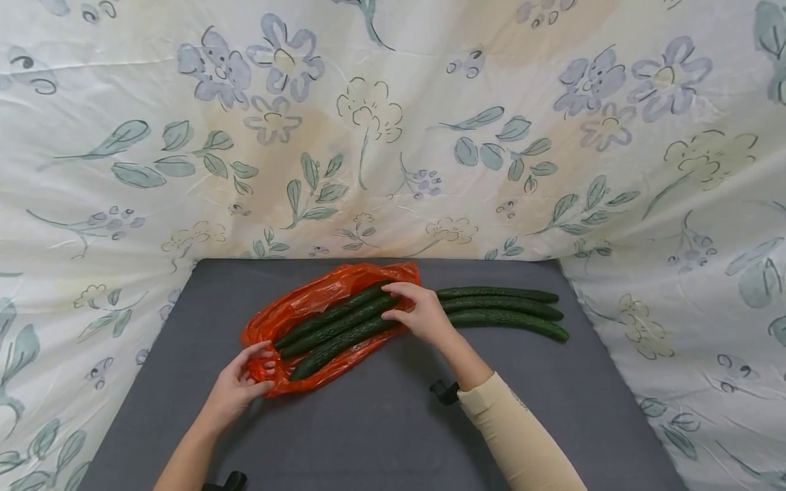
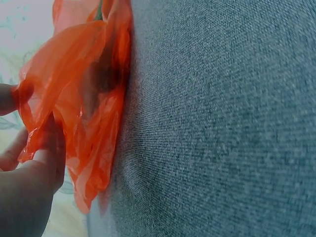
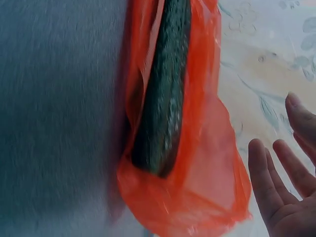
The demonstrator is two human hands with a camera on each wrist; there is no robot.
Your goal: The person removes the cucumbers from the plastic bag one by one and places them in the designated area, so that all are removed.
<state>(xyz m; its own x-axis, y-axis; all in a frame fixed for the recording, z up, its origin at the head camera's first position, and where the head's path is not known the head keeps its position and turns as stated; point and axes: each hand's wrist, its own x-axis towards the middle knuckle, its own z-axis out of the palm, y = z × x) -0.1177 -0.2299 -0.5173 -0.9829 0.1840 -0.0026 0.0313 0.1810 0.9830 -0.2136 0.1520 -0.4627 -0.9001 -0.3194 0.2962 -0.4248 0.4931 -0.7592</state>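
An orange plastic bag point(image 1: 331, 281), crumpled and tilted across the table, has three dark green cucumbers point(image 1: 344, 320) lying side by side in its opening. At its left end, my left hand point(image 1: 236, 387) holds the bag's edge, with the thin film point(image 2: 74, 74) draped over some fingers in the left wrist view. Above the cucumbers' right ends hovers my right hand point(image 1: 424, 315), thumb and fingers spread and holding nothing. One cucumber point(image 3: 165, 89) inside the bag shows up close in the right wrist view, where the right fingers are apart from it.
Right of the bag lie three more cucumbers point(image 1: 500, 306), roughly parallel, their left ends partly hidden by the right hand. Everything rests on a grey table point(image 1: 368, 436). Floral cloth point(image 1: 393, 170) hangs behind the table and along both sides.
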